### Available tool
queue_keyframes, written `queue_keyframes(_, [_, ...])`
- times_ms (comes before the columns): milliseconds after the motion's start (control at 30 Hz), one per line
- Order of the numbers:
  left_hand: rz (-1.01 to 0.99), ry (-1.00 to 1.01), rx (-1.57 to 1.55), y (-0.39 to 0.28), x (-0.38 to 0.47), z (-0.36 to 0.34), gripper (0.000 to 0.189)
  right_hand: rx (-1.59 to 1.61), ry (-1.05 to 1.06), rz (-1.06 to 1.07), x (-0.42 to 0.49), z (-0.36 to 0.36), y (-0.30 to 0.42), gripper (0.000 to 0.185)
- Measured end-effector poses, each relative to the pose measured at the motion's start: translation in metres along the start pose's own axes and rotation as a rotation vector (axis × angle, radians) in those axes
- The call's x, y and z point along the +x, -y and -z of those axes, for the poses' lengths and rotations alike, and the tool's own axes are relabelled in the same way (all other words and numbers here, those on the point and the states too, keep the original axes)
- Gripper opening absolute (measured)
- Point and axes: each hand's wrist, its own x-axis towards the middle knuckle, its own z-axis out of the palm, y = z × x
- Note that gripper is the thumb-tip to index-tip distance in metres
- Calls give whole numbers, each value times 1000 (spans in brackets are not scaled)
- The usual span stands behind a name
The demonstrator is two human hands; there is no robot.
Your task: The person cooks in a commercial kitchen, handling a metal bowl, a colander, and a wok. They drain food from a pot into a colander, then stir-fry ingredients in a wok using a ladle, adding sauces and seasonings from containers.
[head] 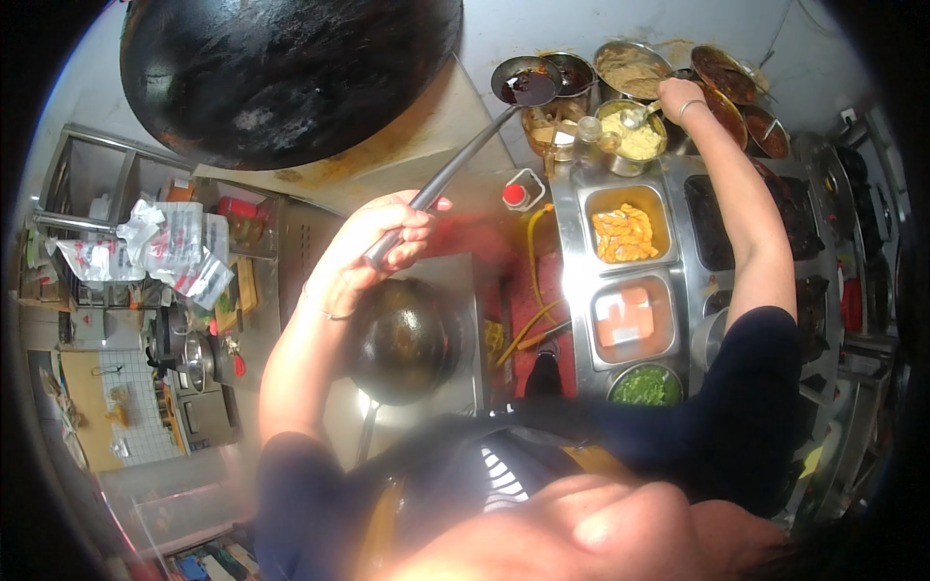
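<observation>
My left hand [396, 229] is closed around the long metal handle of a ladle [465, 163]. Dark liquid lies in the ladle's round bowl, which is held out at the near side of the seasoning pots. Stretched far to the right, my right hand [681, 100] grips a small metal spoon [638, 118]. The spoon's bowl is over, or in, the pale yellow seasoning of a metal pot [631, 165]; whether it carries any cannot be told. Behind it stands a pot of beige powder [631, 69]. Several pots of dark red sauce [723, 72] sit beyond my right hand.
A dark wok [407, 341] rests on the stove below my left forearm. A huge blackened pan [290, 72] fills the upper left. Steel trays hold orange-yellow pieces [625, 232] and pink blocks [625, 316]; chopped greens [647, 385] are nearer. A red-capped bottle [516, 196] stands by a yellow hose [532, 254].
</observation>
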Motion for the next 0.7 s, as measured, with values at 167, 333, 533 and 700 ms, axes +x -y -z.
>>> queue_keyframes(167, [-9, -35, 13, 1, -6, -6, 31, 9, 2, -29, -18, -16, 26, 18])
queue_keyframes(333, [28, -14, -9, 0, -8, -7, 31, 309, 154, -306, -28, -25, 32, 26])
queue_keyframes(533, [34, -29, -17, 3, -4, -5, 32, 386, 234, -412, -21, -14, -2, 37])
queue_keyframes(700, [41, 90, -49, -1, 9, 3, 30, 384, 78, -214, -11, 18, -11, 30])
